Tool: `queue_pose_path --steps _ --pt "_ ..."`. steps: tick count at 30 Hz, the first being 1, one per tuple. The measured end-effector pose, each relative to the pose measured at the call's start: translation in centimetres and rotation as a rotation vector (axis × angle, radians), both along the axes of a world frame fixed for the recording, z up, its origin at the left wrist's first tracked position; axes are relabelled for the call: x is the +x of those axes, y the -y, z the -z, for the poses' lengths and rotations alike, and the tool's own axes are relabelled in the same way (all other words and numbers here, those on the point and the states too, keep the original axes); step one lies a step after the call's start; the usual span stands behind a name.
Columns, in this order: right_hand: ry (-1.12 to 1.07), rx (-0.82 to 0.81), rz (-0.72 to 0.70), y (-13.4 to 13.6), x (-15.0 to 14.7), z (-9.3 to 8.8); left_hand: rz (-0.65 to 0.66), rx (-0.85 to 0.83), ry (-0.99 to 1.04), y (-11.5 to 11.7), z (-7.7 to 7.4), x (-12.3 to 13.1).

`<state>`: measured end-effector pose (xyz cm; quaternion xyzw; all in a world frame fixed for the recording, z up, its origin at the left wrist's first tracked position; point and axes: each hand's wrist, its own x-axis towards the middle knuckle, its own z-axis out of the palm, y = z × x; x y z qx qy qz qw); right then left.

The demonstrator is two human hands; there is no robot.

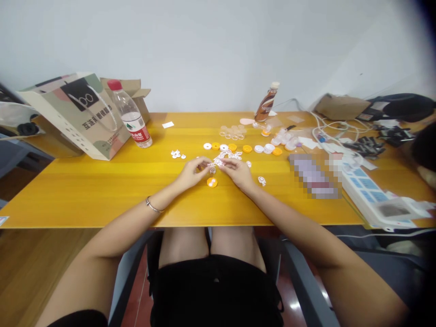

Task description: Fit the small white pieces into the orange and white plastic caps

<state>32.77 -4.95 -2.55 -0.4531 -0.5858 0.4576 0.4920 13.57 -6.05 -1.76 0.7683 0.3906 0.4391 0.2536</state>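
My left hand (195, 171) and my right hand (237, 171) meet over the middle of the yellow table, fingers pinched. Between the fingertips are small white perforated plastic pieces (218, 162); the left thumb and fingers grip one end and the right fingers the other. More such pieces (235, 155) lie in a pile just behind the hands. Below the fingers rests an orange disc (211, 182) with pale round parts on it. A loose white perforated piece (261, 180) lies right of my right hand, and small white parts (176, 154) sit beyond my left hand.
Orange and white round caps (232, 147) form a row behind the pile, with clear cups (233, 132) farther back. A water bottle (134, 120) and paper bag (98, 122) stand left, a brown drink bottle (267, 103) at the back. Cables and a white power strip (369, 190) occupy the right.
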Motion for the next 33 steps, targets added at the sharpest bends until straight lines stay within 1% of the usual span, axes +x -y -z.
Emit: queue_pose_path --steps 3,6,12,14,20,28,33 --pt "0.057 0.087 -0.033 0.14 -0.13 0.17 0.040 -0.077 0.078 0.21 -0.35 0.38" --pt "0.093 0.149 -0.062 0.34 -0.22 0.34 0.052 -0.121 0.102 0.45 -0.69 0.61" --pt "0.107 0.202 -0.106 0.61 -0.31 0.42 0.046 -0.093 0.067 0.56 -0.50 0.59" --pt "0.082 0.182 -0.119 0.62 -0.35 0.39 0.046 -0.083 0.061 0.55 -0.40 0.57" --pt "-0.003 0.026 -0.178 0.65 -0.48 0.06 0.033 -0.054 0.039 0.53 -0.35 0.50" --pt "-0.102 -0.085 -0.208 0.55 -0.48 0.09 0.033 -0.007 0.002 0.30 -0.15 0.29" --pt "-0.163 -0.151 -0.226 0.82 -0.57 -0.27 0.021 -0.064 0.009 0.34 -0.08 0.41"
